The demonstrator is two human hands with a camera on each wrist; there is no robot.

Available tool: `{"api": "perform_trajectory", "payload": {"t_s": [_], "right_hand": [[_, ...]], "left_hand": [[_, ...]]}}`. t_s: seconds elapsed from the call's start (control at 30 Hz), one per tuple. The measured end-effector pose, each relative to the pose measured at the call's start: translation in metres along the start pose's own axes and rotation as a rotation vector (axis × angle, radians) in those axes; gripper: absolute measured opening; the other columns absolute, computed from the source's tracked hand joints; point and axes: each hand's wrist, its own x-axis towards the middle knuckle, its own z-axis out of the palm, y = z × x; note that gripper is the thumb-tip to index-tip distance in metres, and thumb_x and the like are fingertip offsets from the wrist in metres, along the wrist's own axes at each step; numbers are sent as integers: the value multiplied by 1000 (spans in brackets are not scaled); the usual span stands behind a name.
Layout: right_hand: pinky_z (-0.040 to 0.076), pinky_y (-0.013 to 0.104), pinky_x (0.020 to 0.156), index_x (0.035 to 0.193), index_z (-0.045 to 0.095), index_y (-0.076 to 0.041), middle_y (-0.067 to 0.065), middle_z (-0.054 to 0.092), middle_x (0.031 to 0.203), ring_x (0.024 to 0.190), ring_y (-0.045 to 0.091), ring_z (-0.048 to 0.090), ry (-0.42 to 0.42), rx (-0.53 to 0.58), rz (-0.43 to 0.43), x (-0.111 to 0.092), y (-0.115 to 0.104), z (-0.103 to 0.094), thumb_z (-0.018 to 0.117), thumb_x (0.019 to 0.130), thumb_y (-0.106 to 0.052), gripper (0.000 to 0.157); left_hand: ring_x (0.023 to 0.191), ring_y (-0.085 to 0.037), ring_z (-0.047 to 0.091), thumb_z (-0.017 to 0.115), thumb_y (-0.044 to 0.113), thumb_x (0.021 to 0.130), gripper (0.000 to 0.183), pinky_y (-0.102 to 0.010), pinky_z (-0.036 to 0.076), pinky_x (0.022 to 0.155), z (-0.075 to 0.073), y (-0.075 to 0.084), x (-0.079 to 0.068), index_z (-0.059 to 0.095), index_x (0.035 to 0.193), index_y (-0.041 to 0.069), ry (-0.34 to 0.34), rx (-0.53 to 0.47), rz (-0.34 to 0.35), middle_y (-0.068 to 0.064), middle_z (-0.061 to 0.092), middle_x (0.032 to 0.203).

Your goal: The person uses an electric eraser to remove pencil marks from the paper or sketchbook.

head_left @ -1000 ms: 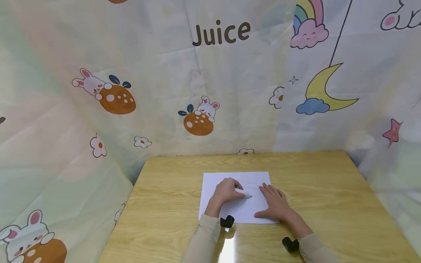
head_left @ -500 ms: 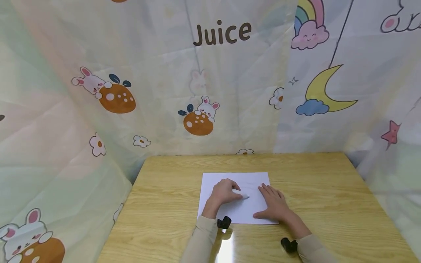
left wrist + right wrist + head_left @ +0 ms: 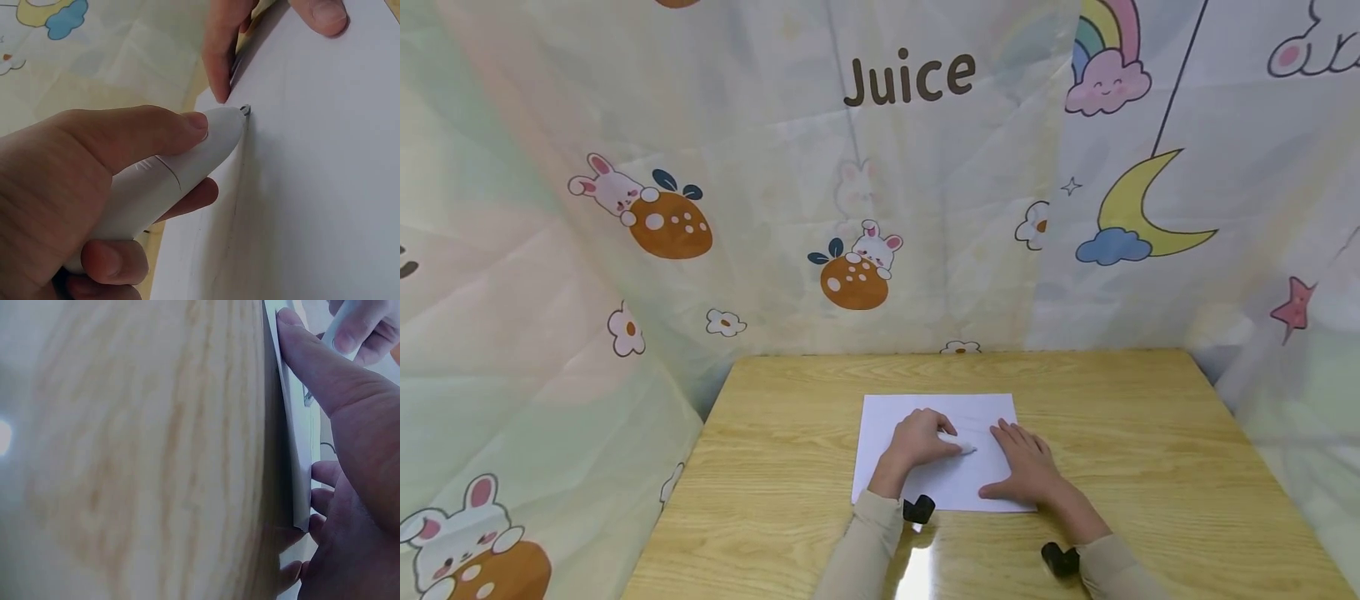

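Observation:
My left hand grips a white pen-shaped tool, the thumb laid along its barrel near the front. Its small metallic tip meets a white sheet of paper, pointing toward the right hand. In the left wrist view, a thin line runs along the paper from the tip. My right hand rests flat on the right side of the sheet with fingers spread. In the right wrist view, its thumb lies on the paper and several fingertips reach past an edge that stands slightly off the table.
The paper lies on a wooden table. Behind and beside the table hangs a printed curtain with rabbits, a moon and the word Juice. Black devices are at both wrists. Light glares off the table's front.
The tool in my left hand shifts slightly left, then back right across the paper. My right hand stays on the sheet, and the sheet stays where it lies.

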Motion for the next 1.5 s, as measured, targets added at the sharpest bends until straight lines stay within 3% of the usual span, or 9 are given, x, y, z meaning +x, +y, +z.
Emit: {"api": "perform_trajectory", "payload": {"t_s": [0.27,0.5,0.8,1.07,1.17,1.3,1.5], "right_hand": [[13,64,105,149,33,-1,22,25,155,140,44,20,3,-7,1,1,0,1,76,64,-71,118],[13,64,105,148,34,0,23,25,154,139,44,20,3,-6,-6,0,-1,-2,76,64,-70,117],[13,64,105,149,32,-1,23,24,155,140,44,19,-3,-30,-4,1,0,-1,75,65,-70,117],[13,65,105,148,33,2,25,25,154,139,45,19,-1,0,-18,-1,-3,-4,77,65,-67,116],[13,65,104,147,34,2,26,25,153,139,46,20,14,1,-27,-1,-3,-4,78,66,-66,115],[13,65,104,148,34,1,25,25,154,139,45,20,1,-1,-15,-3,-2,-4,77,65,-67,116],[14,66,104,148,34,2,25,26,153,138,46,21,16,-7,-28,-6,-2,-2,76,66,-68,115]], "left_hand": [[71,-2,56,83,41,73,21,-25,45,62,-3,-3,-5,76,85,26,7,-11,-4,16,66,83],[82,-3,59,83,38,75,20,-26,47,72,-6,-9,-8,73,87,26,22,-84,55,17,65,86],[68,-5,54,72,35,89,30,-26,43,61,-21,-10,-20,68,113,19,49,-34,51,5,68,95],[54,-10,46,54,34,100,27,-28,38,49,-28,-23,-38,57,121,17,59,52,18,8,53,71],[54,-10,47,53,36,100,32,-28,38,48,-30,-28,-42,54,125,16,93,42,8,7,54,72],[54,-9,47,63,37,94,37,-27,39,47,-29,-32,-47,55,122,13,136,33,16,4,58,76],[61,-9,49,68,32,92,31,-25,40,50,-26,-32,-54,63,110,8,274,128,18,1,60,85]]}}
